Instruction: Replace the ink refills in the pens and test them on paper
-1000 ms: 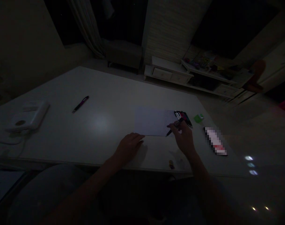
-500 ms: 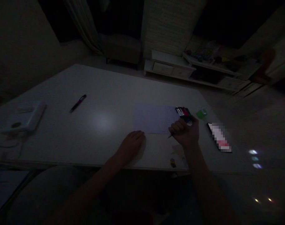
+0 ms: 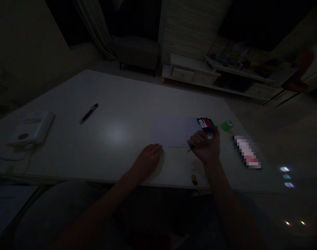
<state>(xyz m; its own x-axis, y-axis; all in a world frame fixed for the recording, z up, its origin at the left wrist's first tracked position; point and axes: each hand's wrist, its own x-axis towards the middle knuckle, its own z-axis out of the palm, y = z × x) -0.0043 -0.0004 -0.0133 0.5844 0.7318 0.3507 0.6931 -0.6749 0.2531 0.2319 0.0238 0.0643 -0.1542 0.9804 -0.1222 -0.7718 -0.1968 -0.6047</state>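
My right hand is curled shut on a dark pen, and only the pen's tip shows below my fingers. The hand sits at the right edge of a sheet of pale paper, close to a bunch of several coloured pens lying beyond it. My left hand rests on the white table, its fingertips at the paper's near edge, holding nothing. A single purple and black pen lies far to the left.
A green object and a pixelated phone lie right of the pens. A small cartoon sticker sits near the table's front edge. A white device with a cable lies at the left. A low white cabinet stands beyond the table.
My right hand has curled up and moved slightly right, now hiding most of the pen it holds. My left hand stays in nearly the same place. The view has shifted slightly.
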